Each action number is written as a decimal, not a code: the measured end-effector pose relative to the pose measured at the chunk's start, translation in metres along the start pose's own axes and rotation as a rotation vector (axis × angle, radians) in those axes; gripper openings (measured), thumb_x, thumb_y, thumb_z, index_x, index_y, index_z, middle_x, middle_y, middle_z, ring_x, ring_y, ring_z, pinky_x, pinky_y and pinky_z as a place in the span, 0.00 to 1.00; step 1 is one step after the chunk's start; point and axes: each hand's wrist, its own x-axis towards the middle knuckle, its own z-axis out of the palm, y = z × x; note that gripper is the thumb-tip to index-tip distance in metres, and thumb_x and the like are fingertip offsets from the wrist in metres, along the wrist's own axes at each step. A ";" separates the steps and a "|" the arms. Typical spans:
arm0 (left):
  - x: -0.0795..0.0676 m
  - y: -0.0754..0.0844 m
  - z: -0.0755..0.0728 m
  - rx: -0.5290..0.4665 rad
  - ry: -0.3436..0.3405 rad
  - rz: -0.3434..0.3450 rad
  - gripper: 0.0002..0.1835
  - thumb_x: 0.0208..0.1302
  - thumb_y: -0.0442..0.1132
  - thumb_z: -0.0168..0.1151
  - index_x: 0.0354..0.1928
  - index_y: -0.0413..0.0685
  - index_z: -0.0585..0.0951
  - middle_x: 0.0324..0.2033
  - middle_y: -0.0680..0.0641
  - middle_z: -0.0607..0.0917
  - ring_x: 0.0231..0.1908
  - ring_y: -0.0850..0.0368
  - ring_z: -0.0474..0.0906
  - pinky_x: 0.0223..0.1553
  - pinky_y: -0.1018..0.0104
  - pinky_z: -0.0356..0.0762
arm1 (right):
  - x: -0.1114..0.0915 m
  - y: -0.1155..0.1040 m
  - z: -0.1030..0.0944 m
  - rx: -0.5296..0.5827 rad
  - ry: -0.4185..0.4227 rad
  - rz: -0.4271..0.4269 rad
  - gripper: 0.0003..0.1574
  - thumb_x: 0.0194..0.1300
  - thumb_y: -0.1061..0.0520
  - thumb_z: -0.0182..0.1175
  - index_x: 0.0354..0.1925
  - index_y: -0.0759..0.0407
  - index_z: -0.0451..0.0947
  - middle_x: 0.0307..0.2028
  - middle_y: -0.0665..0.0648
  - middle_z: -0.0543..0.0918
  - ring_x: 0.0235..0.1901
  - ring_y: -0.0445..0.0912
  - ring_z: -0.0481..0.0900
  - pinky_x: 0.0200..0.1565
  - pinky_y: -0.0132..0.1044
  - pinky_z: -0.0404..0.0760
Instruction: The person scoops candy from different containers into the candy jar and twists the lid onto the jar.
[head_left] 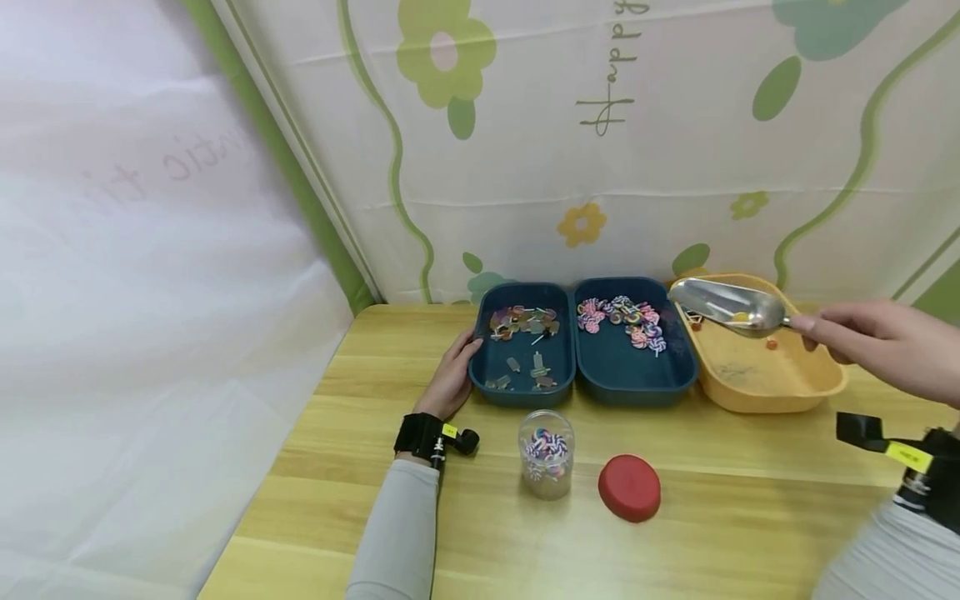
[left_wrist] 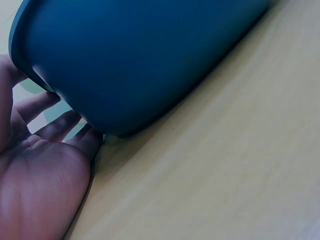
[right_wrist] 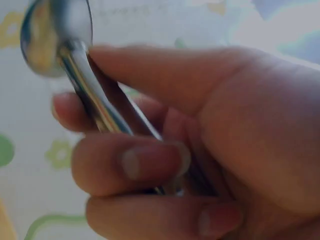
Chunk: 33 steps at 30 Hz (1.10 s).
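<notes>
My right hand [head_left: 877, 337] grips the handle of a metal scoop [head_left: 723, 304], fingers curled round it in the right wrist view. A small yellow piece [head_left: 741, 317] shows in the scoop, which hangs over the yellow bin [head_left: 772, 402] and the edge of the middle blue bin [head_left: 637, 387]. My left hand [head_left: 446, 379] rests against the left blue bin [head_left: 487, 392], its fingers extended along the outer wall in the left wrist view. Several lollipop charms [head_left: 626, 312] lie in the middle bin; the left bin has small popsicle-shaped charms [head_left: 537, 364].
In front of the bins stands a clear jar [head_left: 557, 488], uncapped, partly filled with swirled lollipop charms. A red lid [head_left: 630, 488] lies to its right. A few orange pieces [head_left: 772, 343] are in the yellow bin. A printed cloth [head_left: 510, 167] hangs right behind the bins.
</notes>
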 end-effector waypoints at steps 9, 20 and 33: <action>0.012 0.003 0.010 0.003 -0.024 0.022 0.27 0.84 0.43 0.45 0.80 0.52 0.60 0.79 0.44 0.58 0.76 0.49 0.58 0.75 0.51 0.58 | -0.018 -0.047 0.006 -0.049 0.045 -0.267 0.15 0.78 0.59 0.57 0.33 0.40 0.79 0.20 0.41 0.66 0.18 0.36 0.63 0.22 0.33 0.61; 0.024 0.002 0.023 -0.016 -0.060 0.015 0.28 0.84 0.42 0.45 0.81 0.48 0.58 0.79 0.43 0.57 0.76 0.48 0.57 0.75 0.50 0.57 | -0.005 -0.091 0.022 0.011 -0.161 -0.559 0.19 0.75 0.55 0.62 0.31 0.28 0.80 0.19 0.31 0.57 0.17 0.29 0.61 0.22 0.25 0.63; 0.029 0.002 0.030 0.005 -0.072 0.007 0.28 0.84 0.42 0.44 0.81 0.48 0.57 0.79 0.44 0.56 0.77 0.50 0.55 0.75 0.53 0.56 | -0.020 -0.084 0.018 -0.049 -0.147 -0.412 0.13 0.74 0.51 0.63 0.35 0.30 0.86 0.21 0.32 0.73 0.21 0.30 0.69 0.23 0.28 0.67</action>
